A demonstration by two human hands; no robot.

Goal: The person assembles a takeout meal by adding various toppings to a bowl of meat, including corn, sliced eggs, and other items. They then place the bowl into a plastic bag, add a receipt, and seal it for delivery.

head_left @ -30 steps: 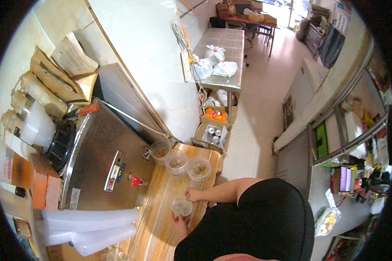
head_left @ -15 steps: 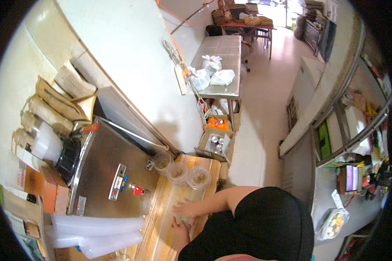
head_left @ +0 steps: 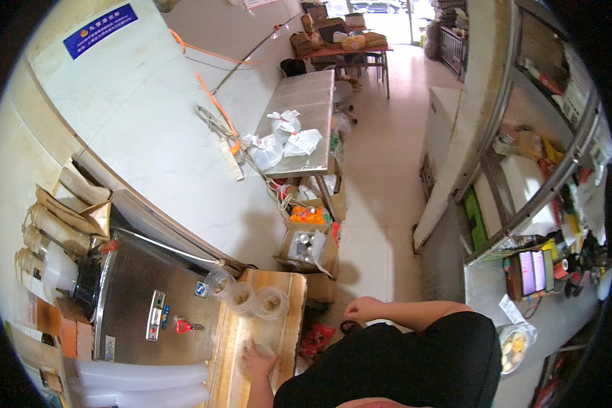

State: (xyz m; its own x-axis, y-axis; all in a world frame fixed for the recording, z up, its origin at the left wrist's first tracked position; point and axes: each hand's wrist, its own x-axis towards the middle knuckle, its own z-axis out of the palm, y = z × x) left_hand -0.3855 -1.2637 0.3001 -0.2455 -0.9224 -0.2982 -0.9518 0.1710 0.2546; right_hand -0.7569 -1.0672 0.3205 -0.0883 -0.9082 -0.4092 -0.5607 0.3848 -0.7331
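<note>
My left hand point(head_left: 257, 360) lies on the wooden counter point(head_left: 234, 340) with its fingers spread. Something pale and see-through shows beside its fingers, too faint to name. Past the counter's right edge, my right hand point(head_left: 362, 309) is held away from my left, with its fingers curled downward. A dark rounded object point(head_left: 350, 328) is just below it; whether the fingers grip it is hidden. Three clear plastic tubs stand together at the counter's far end: a left one point(head_left: 220, 283), a middle one point(head_left: 241, 299) and a right one point(head_left: 271, 303). Brownish contents show in the right tub.
Left of the counter stands a steel machine point(head_left: 163, 299) with a red tap point(head_left: 187, 326). Stacked clear cups point(head_left: 143, 374) lie before it. Ahead are a carton of cans point(head_left: 307, 248) and a steel table point(head_left: 306, 95) with white bags point(head_left: 282, 139). A red bag point(head_left: 316, 340) sits low beside the counter.
My right hand has left the counter beside my left hand and swung right, past its edge. My left hand stays on the counter, fingers spread. The view has shifted right.
</note>
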